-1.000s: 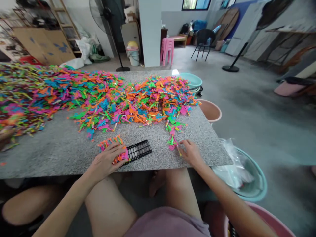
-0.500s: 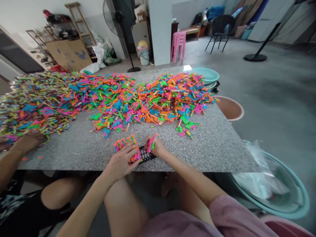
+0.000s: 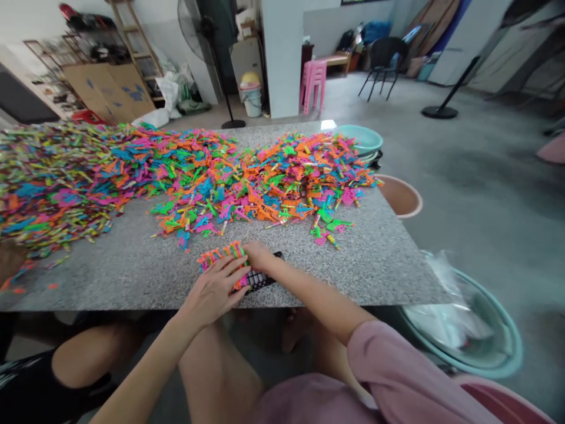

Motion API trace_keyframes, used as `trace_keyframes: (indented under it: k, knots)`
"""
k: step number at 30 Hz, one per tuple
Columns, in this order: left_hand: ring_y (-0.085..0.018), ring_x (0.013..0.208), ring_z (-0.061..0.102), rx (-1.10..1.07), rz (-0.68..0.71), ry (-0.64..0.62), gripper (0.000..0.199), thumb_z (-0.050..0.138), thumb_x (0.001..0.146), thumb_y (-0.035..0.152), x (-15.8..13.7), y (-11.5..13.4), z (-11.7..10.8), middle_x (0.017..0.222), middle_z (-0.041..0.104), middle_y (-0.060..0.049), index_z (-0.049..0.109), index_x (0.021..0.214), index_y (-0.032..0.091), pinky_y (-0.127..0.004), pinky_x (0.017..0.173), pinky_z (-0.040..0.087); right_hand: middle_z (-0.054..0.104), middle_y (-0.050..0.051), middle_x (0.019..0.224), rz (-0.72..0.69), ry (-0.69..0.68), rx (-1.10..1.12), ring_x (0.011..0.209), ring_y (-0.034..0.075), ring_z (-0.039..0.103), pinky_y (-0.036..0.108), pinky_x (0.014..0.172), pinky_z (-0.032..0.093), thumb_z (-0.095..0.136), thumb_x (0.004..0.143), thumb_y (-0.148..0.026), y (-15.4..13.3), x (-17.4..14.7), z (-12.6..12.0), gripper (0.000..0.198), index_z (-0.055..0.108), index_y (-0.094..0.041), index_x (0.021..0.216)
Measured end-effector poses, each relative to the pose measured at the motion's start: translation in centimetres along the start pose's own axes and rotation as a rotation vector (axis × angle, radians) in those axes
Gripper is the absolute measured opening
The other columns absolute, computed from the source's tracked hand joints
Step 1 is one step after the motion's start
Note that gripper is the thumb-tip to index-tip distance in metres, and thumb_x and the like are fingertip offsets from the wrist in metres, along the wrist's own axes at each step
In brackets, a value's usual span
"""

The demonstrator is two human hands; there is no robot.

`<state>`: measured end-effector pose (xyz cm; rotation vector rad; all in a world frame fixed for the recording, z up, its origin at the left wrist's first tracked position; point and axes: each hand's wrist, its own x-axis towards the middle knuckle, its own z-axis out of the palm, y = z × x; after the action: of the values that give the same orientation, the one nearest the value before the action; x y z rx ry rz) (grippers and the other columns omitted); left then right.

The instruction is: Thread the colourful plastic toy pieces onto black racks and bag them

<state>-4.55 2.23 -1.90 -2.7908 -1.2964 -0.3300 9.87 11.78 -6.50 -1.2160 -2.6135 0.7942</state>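
Note:
A black plastic grid tray point(image 3: 263, 279) lies near the table's front edge, its left part covered by a packed row of small bright plastic toy guns point(image 3: 216, 255). Across that row rests my left hand point(image 3: 215, 288), fingers stretched and spread, thumb toward the near side. At the row's right end is my right hand point(image 3: 258, 254), its fingers closed against the toys beside my left fingertips. What it pinches is mostly hidden by the hand; the earlier frame shows pink and green toy guns there. Bare grid shows below and right of my right hand.
A large heap of toy guns point(image 3: 282, 182) stretches along the table point(image 3: 362, 265), with thin tubes piled at left. A co-worker's hand point(image 3: 11, 259) is at the left edge. Basins stand off the right side, one teal point(image 3: 512, 353) with clear plastic bags.
My right hand has moved left with the pink and green toy guns, up to the row's end. My left hand stays on the row. The co-worker's hand has shifted left as the view turned slightly.

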Motion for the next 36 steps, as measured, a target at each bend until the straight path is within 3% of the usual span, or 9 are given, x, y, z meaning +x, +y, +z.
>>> trace_keyframes:
  k: [6,8,10,12,15,17,24,28,36]
  knots:
    - [-0.029,0.122,0.057,0.047,-0.001,0.034,0.037,0.049,0.094,0.041,-0.1,-0.7,0.7,0.130,0.065,-0.008,0.066,0.120,0.020,-0.045,0.103,0.050,0.063,0.010,0.125,0.038,0.305,0.060,0.119,0.022,0.056,0.031,0.097,0.046,0.066,0.081,-0.016,3.8,-6.5,-0.1,0.049,0.055,-0.021,0.129]
    - [-0.028,0.122,0.058,0.040,0.003,0.038,0.036,0.049,0.094,0.041,-0.1,-0.7,0.8,0.129,0.065,-0.007,0.067,0.117,0.020,-0.044,0.103,0.050,0.059,0.015,0.127,0.398,0.456,-0.034,0.119,0.025,0.055,0.035,0.096,0.046,0.065,0.085,-0.025,7.4,-9.8,-2.5,0.042,0.055,-0.018,0.126]
    - [-0.028,0.122,0.058,0.032,0.008,0.031,0.035,0.050,0.094,0.040,0.0,-0.7,0.7,0.129,0.066,-0.008,0.068,0.116,0.020,-0.044,0.103,0.050,0.059,0.021,0.123,0.793,0.414,-0.134,0.108,0.028,0.061,0.037,0.085,0.049,0.069,0.082,-0.028,11.0,-12.6,-5.2,0.046,0.055,-0.012,0.123]
    - [-0.029,0.124,0.057,0.016,0.001,0.021,0.034,0.050,0.094,0.039,0.0,-0.6,0.5,0.130,0.065,-0.008,0.068,0.115,0.019,-0.045,0.104,0.050,0.066,0.017,0.106,0.839,0.277,-0.148,0.096,0.026,0.065,0.031,0.075,0.049,0.072,0.076,-0.022,13.6,-14.3,-7.1,0.036,0.062,-0.011,0.110]
    - [-0.028,0.127,0.055,-0.032,-0.034,-0.008,0.034,0.052,0.094,0.039,0.0,-0.2,0.2,0.133,0.063,-0.009,0.067,0.117,0.019,-0.046,0.105,0.049,0.067,0.004,0.073,0.724,0.137,-0.102,0.076,0.020,0.065,0.024,0.063,0.043,0.071,0.071,-0.018,14.3,-14.9,-7.1,0.007,0.066,-0.016,0.077]
    - [-0.027,0.129,0.053,-0.051,-0.051,-0.026,0.033,0.053,0.094,0.037,0.0,0.2,-0.1,0.134,0.062,-0.009,0.067,0.118,0.019,-0.045,0.108,0.046,0.063,0.000,0.062,0.606,0.141,0.012,0.066,0.016,0.061,0.022,0.059,0.041,0.067,0.073,-0.020,12.9,-14.5,-5.4,0.007,0.063,-0.018,0.068]
    - [-0.028,0.133,0.048,-0.083,-0.101,-0.073,0.033,0.055,0.093,0.032,0.3,0.9,-0.7,0.138,0.059,-0.010,0.065,0.120,0.016,-0.044,0.108,0.046,0.066,-0.001,0.068,0.253,0.230,0.657,0.064,0.015,0.062,0.024,0.063,0.049,0.066,0.073,-0.022,3.6,-10.7,2.9,0.005,0.063,-0.019,0.076]
    - [-0.027,0.134,0.048,-0.090,-0.099,-0.079,0.032,0.055,0.093,0.030,0.3,1.1,-0.8,0.137,0.059,-0.010,0.064,0.119,0.016,-0.043,0.108,0.046,0.068,0.000,0.070,0.249,0.237,0.430,0.067,0.015,0.062,0.024,0.065,0.047,0.065,0.078,-0.023,0.9,-8.8,4.2,0.004,0.065,-0.019,0.078]
    - [-0.026,0.136,0.045,-0.120,-0.116,-0.057,0.039,0.054,0.092,0.031,0.3,1.0,-0.5,0.138,0.058,-0.009,0.057,0.129,0.018,-0.042,0.111,0.043,0.074,0.011,0.089,0.194,0.051,0.015,0.085,0.023,0.069,0.025,0.071,0.046,0.061,0.082,-0.020,-0.1,-7.3,3.1,0.012,0.071,-0.015,0.088]
